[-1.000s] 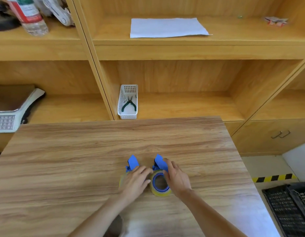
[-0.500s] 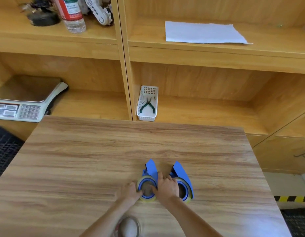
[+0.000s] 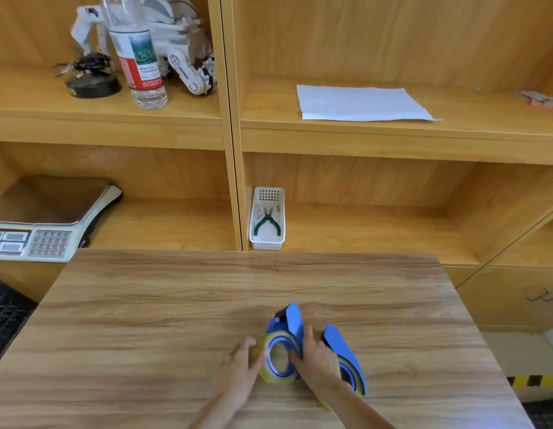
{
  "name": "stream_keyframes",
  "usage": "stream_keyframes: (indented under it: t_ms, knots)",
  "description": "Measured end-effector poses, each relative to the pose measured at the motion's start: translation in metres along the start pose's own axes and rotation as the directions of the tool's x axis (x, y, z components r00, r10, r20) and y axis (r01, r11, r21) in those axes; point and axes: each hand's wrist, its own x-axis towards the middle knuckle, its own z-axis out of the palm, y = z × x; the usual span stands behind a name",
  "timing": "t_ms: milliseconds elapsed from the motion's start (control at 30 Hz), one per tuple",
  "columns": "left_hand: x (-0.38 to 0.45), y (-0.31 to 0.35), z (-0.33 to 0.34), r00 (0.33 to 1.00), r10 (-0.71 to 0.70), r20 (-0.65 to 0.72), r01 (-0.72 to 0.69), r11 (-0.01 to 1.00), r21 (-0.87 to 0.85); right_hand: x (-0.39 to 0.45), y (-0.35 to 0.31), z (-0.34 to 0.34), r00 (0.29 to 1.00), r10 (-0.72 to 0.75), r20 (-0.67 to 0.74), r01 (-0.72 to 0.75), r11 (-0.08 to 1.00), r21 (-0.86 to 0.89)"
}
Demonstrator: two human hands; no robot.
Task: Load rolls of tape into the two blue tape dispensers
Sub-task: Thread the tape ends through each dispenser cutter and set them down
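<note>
Two blue tape dispensers stand side by side on the wooden table (image 3: 145,320), each with a yellowish tape roll in it. The left dispenser (image 3: 289,325) carries a roll (image 3: 270,371) around its blue hub. My left hand (image 3: 242,368) presses on that roll's left side. My right hand (image 3: 315,356) grips the same dispenser from the right, between the two dispensers. The right dispenser (image 3: 343,348) stands just right of my right hand, its roll (image 3: 352,377) partly hidden by my wrist.
Wooden shelves rise behind the table. A white basket (image 3: 267,243) with green pliers sits on the low shelf, a scale (image 3: 36,239) to the left. Higher up are a bottle (image 3: 138,57), a white toy robot (image 3: 182,41) and a paper sheet (image 3: 361,103).
The camera has tilted up and shifted, so more shelf shows. My hands moved from one dispenser each to both being on the left dispenser and its roll.
</note>
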Motion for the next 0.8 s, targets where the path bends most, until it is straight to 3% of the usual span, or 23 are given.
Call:
stream_keyframes:
  t_ms: [100, 167, 233, 333, 367, 467, 600, 700, 800]
  knots:
    - [0.005, 0.004, -0.019, 1.000, 0.018, 0.016, -0.011, 0.923, -0.384, 0.000, -0.001, -0.021, 1.000, -0.017, 0.016, 0.012, 0.960, 0.281]
    - [0.010, 0.016, -0.030, 0.994, 0.021, 0.103, 0.040, 0.828, -0.559, 0.002, -0.004, -0.030, 1.000, -0.021, 0.008, 0.016, 0.906, 0.423]
    - [0.017, 0.028, -0.039, 0.976, 0.085, 0.202, 0.075, 0.737, -0.672, 0.010, -0.001, -0.031, 0.998, -0.047, -0.040, 0.061, 0.858, 0.511]
    - [0.018, 0.039, -0.046, 0.943, 0.146, 0.301, 0.195, 0.492, -0.849, 0.018, 0.009, -0.028, 0.991, -0.101, -0.085, 0.131, 0.823, 0.553]
    - [0.015, 0.043, -0.050, 0.935, 0.174, 0.310, 0.205, 0.451, -0.869, 0.009, 0.002, -0.039, 0.987, -0.131, -0.087, 0.158, 0.819, 0.551]
    - [0.009, 0.051, -0.053, 0.923, 0.228, 0.309, 0.188, 0.434, -0.881, -0.004, -0.006, -0.061, 0.982, -0.175, -0.074, 0.187, 0.820, 0.542]
    - [0.006, 0.062, -0.054, 0.948, 0.212, 0.236, 0.096, 0.519, -0.849, -0.005, -0.012, -0.087, 0.985, -0.151, -0.077, 0.169, 0.854, 0.492]
    - [0.001, 0.079, -0.062, 0.960, 0.230, 0.158, 0.005, 0.551, -0.834, -0.009, -0.023, -0.110, 0.943, -0.144, -0.300, 0.277, 0.839, 0.469]
    - [0.002, 0.097, -0.081, 0.971, 0.232, 0.058, -0.099, 0.609, -0.787, -0.015, -0.040, -0.135, 0.836, -0.190, -0.515, 0.420, 0.825, 0.378]
